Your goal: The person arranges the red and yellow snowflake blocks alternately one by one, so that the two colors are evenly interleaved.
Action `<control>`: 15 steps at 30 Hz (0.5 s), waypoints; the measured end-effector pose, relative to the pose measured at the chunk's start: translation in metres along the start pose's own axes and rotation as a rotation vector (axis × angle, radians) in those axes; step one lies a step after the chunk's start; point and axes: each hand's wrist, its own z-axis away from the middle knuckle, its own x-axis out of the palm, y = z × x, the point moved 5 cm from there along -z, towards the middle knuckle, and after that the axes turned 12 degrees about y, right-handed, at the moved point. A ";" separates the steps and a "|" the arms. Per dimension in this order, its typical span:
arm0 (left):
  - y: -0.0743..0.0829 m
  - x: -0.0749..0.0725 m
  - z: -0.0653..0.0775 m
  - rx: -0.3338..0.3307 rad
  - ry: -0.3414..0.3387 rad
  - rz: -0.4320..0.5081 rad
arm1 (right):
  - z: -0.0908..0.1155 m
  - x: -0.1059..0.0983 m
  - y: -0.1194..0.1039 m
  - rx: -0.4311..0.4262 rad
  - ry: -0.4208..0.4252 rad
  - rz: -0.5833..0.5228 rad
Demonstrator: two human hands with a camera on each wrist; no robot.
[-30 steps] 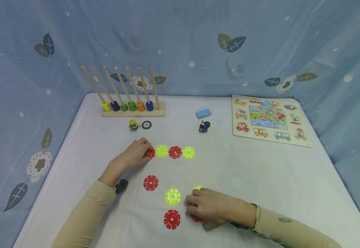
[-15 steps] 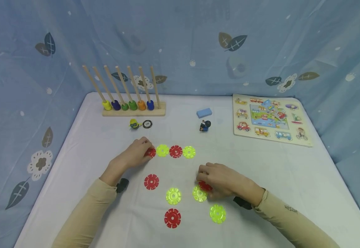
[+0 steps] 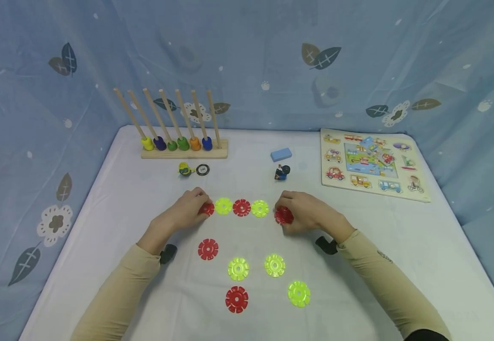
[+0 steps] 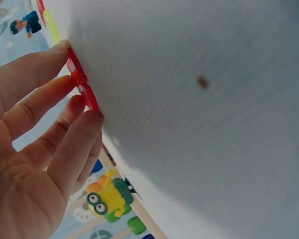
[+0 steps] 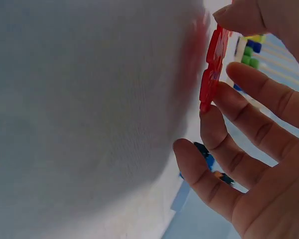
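A row of notched plastic snowflake discs lies across the table: red, yellow-green (image 3: 223, 206), red (image 3: 242, 208), yellow-green (image 3: 260, 209). At its left end my left hand (image 3: 189, 208) holds the red disc (image 4: 79, 79) by its edges, between thumb and fingers. Just past the row's right end, my right hand (image 3: 304, 212) pinches another red disc (image 3: 284, 215), tilted and raised off the cloth in the right wrist view. Nearer me lie loose discs: red (image 3: 208, 249), yellow-green (image 3: 238, 269), yellow-green (image 3: 275, 265), red (image 3: 236, 299) and yellow-green (image 3: 299, 294).
Behind the row are a yellow toy figure (image 3: 185, 169), a black round token (image 3: 202, 169), a dark-haired figure (image 3: 282, 172) and a blue block (image 3: 281, 154). A wooden peg rack with beads (image 3: 184, 152) stands back left. A vehicle puzzle board (image 3: 336, 182) lies back right.
My right hand has picked up a red disc from the near group and carried it away from me to the row's right end. The left hand stays on its red disc.
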 end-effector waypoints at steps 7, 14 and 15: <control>0.000 -0.001 0.000 0.001 -0.002 0.002 | -0.018 0.003 0.006 0.021 -0.025 -0.018; 0.001 -0.002 0.000 -0.002 -0.005 0.004 | -0.022 0.002 0.008 0.038 -0.033 -0.013; 0.001 -0.002 0.000 -0.004 -0.006 0.004 | -0.022 0.001 0.009 0.040 -0.034 -0.013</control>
